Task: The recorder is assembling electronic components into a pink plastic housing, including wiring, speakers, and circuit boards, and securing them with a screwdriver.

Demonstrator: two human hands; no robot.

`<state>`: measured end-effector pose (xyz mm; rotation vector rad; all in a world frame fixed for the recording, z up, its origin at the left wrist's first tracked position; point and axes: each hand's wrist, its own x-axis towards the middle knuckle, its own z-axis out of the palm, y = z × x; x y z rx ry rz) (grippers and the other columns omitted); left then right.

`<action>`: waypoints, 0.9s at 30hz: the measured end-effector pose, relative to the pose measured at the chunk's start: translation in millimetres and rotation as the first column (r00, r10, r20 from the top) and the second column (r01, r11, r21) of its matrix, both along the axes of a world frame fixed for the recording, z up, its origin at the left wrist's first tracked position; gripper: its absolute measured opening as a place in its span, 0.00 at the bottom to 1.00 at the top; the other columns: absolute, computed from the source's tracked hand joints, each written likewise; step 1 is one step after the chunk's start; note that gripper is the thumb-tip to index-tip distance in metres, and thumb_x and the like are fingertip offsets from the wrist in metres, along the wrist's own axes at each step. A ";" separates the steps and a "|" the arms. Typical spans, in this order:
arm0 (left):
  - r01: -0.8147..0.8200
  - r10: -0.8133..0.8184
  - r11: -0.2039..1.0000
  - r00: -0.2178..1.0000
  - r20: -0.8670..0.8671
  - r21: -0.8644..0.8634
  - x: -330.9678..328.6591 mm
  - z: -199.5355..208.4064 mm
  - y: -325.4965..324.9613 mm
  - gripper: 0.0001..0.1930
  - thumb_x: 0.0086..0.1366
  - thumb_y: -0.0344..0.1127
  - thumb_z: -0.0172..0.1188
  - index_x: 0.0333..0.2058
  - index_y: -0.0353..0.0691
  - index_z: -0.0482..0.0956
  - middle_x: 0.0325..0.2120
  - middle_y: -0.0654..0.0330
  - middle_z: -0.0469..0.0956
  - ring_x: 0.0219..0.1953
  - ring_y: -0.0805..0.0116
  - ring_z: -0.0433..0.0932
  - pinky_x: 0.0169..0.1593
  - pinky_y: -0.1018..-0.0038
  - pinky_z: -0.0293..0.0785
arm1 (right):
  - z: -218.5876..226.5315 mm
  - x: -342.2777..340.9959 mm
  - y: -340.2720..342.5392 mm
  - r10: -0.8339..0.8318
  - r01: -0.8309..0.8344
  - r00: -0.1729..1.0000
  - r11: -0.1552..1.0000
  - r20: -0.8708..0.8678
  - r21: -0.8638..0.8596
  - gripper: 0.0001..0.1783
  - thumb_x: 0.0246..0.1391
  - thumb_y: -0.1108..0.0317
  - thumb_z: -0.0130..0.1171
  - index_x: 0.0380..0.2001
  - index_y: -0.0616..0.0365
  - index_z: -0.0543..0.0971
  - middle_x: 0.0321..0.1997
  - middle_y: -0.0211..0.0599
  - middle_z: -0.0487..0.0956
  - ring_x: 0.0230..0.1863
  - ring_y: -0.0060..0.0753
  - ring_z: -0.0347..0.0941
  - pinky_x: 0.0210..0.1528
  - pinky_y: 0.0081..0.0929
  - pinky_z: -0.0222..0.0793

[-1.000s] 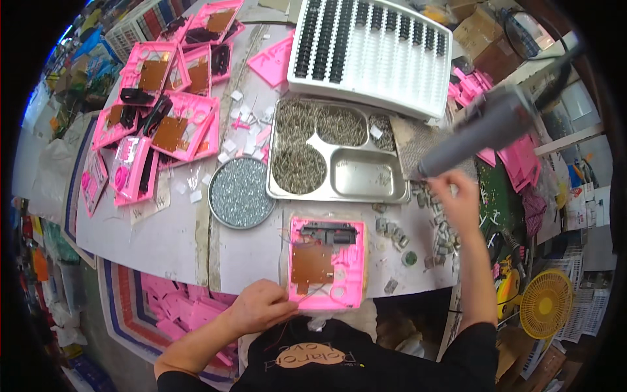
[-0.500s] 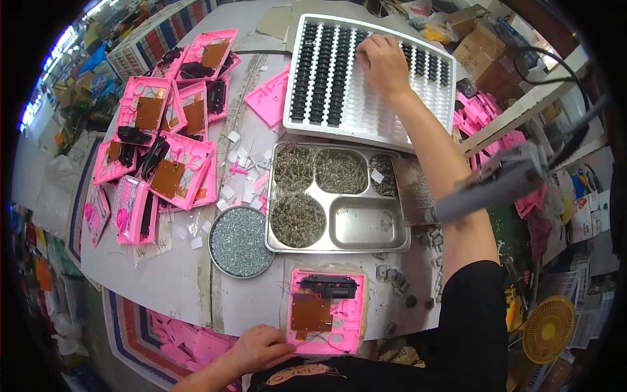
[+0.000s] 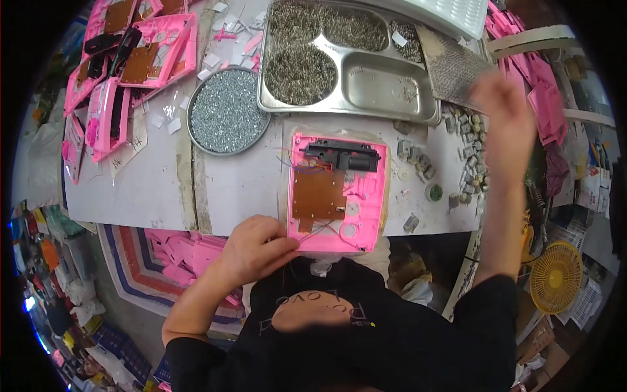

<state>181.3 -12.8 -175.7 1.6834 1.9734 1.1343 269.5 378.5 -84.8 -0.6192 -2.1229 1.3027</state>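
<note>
A pink plastic case (image 3: 372, 202) lies in front of me near the table's front edge. Inside are a black gearbox-like unit (image 3: 343, 157), a brown circuit board (image 3: 318, 195) and thin wires. My left hand (image 3: 258, 248) is closed at the case's lower left corner, thumb and fingers pinching it. Thin grey wires (image 3: 320, 230) run close to those fingertips; whether they are gripped too is unclear. My right hand (image 3: 504, 101) is raised on the right, beside a grey perforated sheet (image 3: 450, 68). Motion smears its fingers, so what it holds, if anything, cannot be made out.
Beyond the case stand a metal compartment tray (image 3: 349, 104) of small springs and a round dish (image 3: 228, 111) of small metal pieces. Similar pink cases (image 3: 173, 49) pile up at the left. Small metal blocks (image 3: 470, 153) lie at right, and a white ribbed tray (image 3: 457, 13) sits behind.
My right hand has left the black parts in the white tray and come back toward me on the right. The view has tilted down. My left hand stays at the case's corner.
</note>
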 end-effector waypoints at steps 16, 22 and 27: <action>0.044 -0.044 0.999 0.997 -0.063 0.005 5.0 1.6 -4.6 0.14 0.48 0.29 0.75 0.35 0.42 0.83 0.27 0.61 0.75 0.28 0.59 0.76 0.30 0.65 0.70 | -76.5 74.6 -139.3 0.508 -0.525 0.841 0.690 0.184 0.498 0.15 0.37 0.66 0.75 0.32 0.52 0.84 0.39 0.25 0.83 0.44 0.39 0.71 0.50 0.41 0.65; 0.086 -0.088 0.996 0.992 -0.091 -0.019 1.1 6.3 -3.2 0.15 0.49 0.28 0.75 0.36 0.41 0.82 0.27 0.60 0.74 0.28 0.58 0.75 0.30 0.64 0.69 | -95.8 75.7 -132.6 0.572 -0.511 0.817 0.662 0.072 0.548 0.14 0.38 0.63 0.75 0.31 0.51 0.85 0.41 0.23 0.83 0.45 0.39 0.70 0.50 0.42 0.65; 0.121 -0.125 0.992 0.987 -0.098 -0.048 0.2 6.1 1.2 0.14 0.50 0.30 0.74 0.35 0.42 0.81 0.25 0.60 0.73 0.26 0.58 0.74 0.29 0.64 0.69 | -65.5 78.6 -127.6 0.540 -0.536 0.829 0.689 0.147 0.488 0.18 0.39 0.62 0.77 0.36 0.53 0.86 0.41 0.27 0.83 0.45 0.41 0.67 0.50 0.41 0.64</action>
